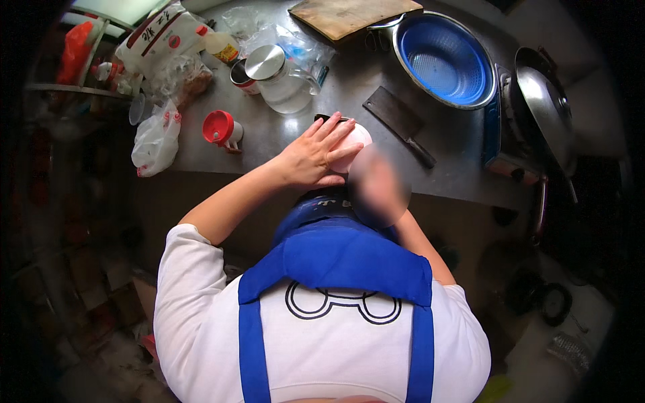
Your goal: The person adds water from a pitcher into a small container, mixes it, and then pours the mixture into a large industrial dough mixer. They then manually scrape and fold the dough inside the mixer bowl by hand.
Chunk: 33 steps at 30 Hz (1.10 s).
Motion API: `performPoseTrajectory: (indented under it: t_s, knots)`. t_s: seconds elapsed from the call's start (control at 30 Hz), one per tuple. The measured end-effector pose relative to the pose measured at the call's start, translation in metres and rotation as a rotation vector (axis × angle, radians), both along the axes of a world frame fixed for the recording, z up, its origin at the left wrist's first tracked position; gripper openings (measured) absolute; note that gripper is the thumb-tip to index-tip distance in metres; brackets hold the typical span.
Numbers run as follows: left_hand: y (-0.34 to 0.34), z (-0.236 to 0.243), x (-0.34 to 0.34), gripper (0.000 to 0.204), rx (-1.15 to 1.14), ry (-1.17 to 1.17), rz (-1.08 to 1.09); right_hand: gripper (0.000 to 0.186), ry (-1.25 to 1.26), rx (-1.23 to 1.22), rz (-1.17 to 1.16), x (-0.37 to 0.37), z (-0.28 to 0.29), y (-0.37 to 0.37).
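Observation:
At the table's front edge, my left hand [319, 151] lies with its fingers stretched and spread over a pale, rounded thing [356, 140]. Its kind is not clear; a dark edge shows past my fingertips. My right hand [379, 185] is close beside it on the right, smeared by a blur that hides its fingers and anything in them. A cleaver [396, 117] lies flat on the metal table, just beyond and right of my hands, its handle toward the near edge.
Left of my hands stands a red-lidded container [220, 127]. Behind are a glass jug [285, 87], a sauce bottle [220, 46] and plastic bags [158, 141]. A blue colander [443, 60], a wooden board [349, 15] and a wok [547, 101] occupy the back and right.

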<state>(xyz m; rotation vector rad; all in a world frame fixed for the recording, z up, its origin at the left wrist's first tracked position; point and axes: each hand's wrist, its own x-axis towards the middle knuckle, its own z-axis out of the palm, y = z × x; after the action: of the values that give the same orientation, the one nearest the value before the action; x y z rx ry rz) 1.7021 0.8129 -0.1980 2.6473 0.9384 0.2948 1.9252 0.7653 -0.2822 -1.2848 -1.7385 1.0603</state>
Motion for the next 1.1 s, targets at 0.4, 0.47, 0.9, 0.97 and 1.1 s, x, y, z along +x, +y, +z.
performPoseTrajectory:
  t_s: [0.4, 0.47, 0.9, 0.97, 1.1]
  knots:
    - [0.037, 0.044, 0.022, 0.07, -0.113, 0.063, -0.128, 0.035, 0.061, -0.09, 0.071, 0.009, 0.012, 0.002]
    - [0.045, 0.048, 0.027, 0.07, -0.135, 0.046, -0.167, 0.034, 0.073, -0.082, 0.061, 0.01, 0.011, 0.002]
    - [0.028, 0.035, 0.025, 0.07, -0.123, 0.007, 0.047, 0.032, 0.135, -0.08, 0.039, 0.009, 0.013, 0.0]
    - [0.026, 0.037, 0.025, 0.069, -0.128, 0.016, 0.068, 0.031, 0.167, -0.09, 0.023, 0.008, 0.012, 0.002]
    - [0.021, 0.034, 0.03, 0.067, -0.083, 0.029, 0.16, 0.028, 0.203, -0.104, 0.017, 0.007, 0.004, 0.005]
